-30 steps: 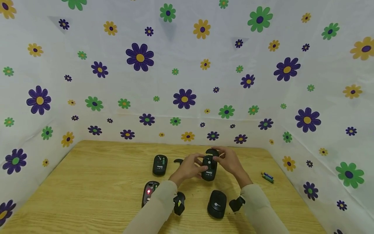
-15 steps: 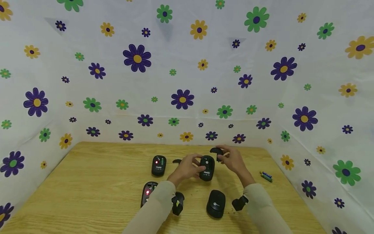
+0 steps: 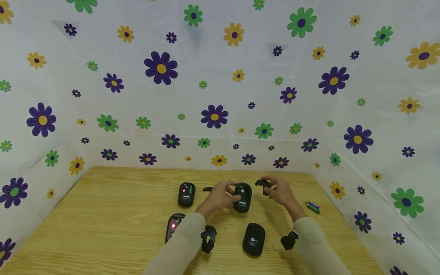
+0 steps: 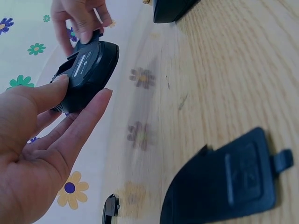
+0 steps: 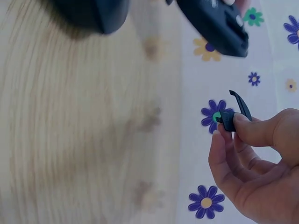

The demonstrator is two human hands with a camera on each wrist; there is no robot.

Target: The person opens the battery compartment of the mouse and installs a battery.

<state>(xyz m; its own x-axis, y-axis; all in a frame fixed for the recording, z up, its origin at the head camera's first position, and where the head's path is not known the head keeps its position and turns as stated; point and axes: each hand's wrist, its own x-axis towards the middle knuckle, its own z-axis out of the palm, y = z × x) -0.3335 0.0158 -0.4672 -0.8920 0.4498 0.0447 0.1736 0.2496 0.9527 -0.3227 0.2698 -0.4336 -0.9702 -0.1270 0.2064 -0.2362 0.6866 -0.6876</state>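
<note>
My left hand (image 3: 220, 198) holds a black computer mouse (image 3: 243, 198) above the table, its underside with the uncovered battery bay turned toward me. In the left wrist view, thumb and fingers grip the mouse (image 4: 91, 70) by its sides. To the right, my right hand (image 3: 280, 191) pinches a black battery cover (image 3: 263, 184), apart from the mouse. The right wrist view shows this cover (image 5: 229, 120) between thumb and fingers, with a curved end and a small tab. Whether a battery sits in the held mouse is too small to tell.
Two more mice (image 3: 186, 194) (image 3: 174, 225) lie underside up at left, each with a red light. A third mouse (image 3: 254, 240) sits upright in front. Loose covers (image 4: 224, 182) (image 3: 207, 189) lie near my left arm. Batteries (image 3: 313, 207) lie at right.
The cover has come away from the held mouse. My right hand has carried it to the right and slightly down. The left hand keeps its hold. A red light now shows on the far-left mouse.
</note>
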